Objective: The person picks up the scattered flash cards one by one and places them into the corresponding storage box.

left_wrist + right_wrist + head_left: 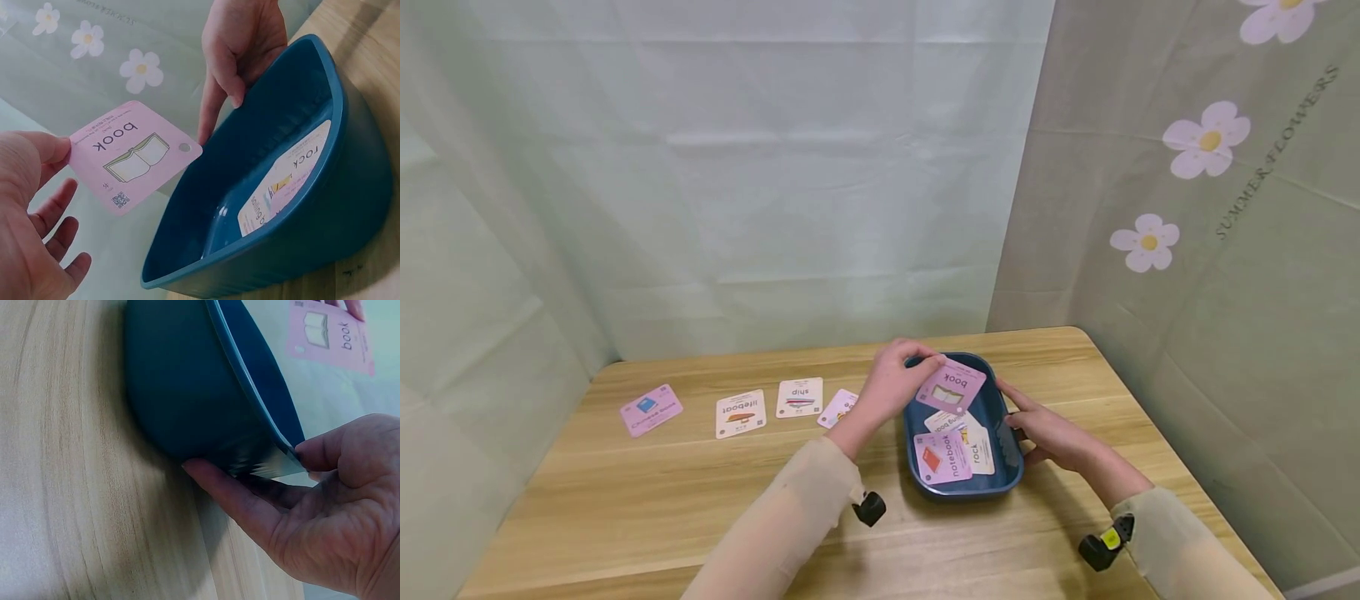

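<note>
My left hand pinches a pink "book" flashcard by one corner, between thumb and fingers, above a dark blue plastic bin. My right hand holds the bin's right side, its thumb at the rim and its other fingers against the outer wall in the right wrist view. Inside the bin lie a pink "notebook" card, a white "rock" card and a partly covered card whose visible words read like "sailing boat".
To the left on the wooden table lie a pink "Chinese book" card, a white "lifeboat" card and a white "ship" card. Another pink card is partly hidden by my left arm. Curtains stand behind the table.
</note>
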Available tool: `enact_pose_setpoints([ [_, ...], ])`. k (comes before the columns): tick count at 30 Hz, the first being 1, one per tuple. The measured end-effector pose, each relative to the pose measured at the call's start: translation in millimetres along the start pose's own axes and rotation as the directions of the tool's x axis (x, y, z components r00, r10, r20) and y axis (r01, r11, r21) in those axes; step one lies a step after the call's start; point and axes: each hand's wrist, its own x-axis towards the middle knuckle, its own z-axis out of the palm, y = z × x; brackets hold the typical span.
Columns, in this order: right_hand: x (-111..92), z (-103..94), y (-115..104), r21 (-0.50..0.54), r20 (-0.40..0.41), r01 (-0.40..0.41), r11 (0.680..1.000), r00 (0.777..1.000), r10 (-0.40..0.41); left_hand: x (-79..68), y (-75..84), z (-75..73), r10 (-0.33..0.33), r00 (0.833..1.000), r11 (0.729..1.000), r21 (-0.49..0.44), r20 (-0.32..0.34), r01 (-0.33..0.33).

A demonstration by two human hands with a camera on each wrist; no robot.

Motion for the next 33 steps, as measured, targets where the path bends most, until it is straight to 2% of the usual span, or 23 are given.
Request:
enact_pose_setpoints([
  [6, 0.1, 1.5, 0.1, 0.017, -0.014, 0.004, 1.000, 1.000, -0.004, 7.1, -4.4, 3.6, 0.014, 1.000, 0.998, 0.060, -0.006, -0.013],
  [10, -0.1, 2.1, -0.1, 0.015, -0.019, 0.005, 1.000, 1.000, -0.005, 9.7, -6.1, 6.4, -0.029, 1.000, 0.995, 0.091, -0.009, 0.030],
  [23, 0.0, 2.9, 0.0, 0.015, -0.018, 0.007, 1.000, 1.000, -0.007, 16.0, -14.9, 11.7, -0.093, 0.996, 0.974, 0.208, -0.005, 0.092],
  [33, -1.2, 3.1, -0.6, 0.010, -0.019, 0.004, 1.000, 1.000, -0.004, 21.4, -18.8, 21.6, -0.057, 0.997, 0.943, 0.332, 0.044, 0.039],
])
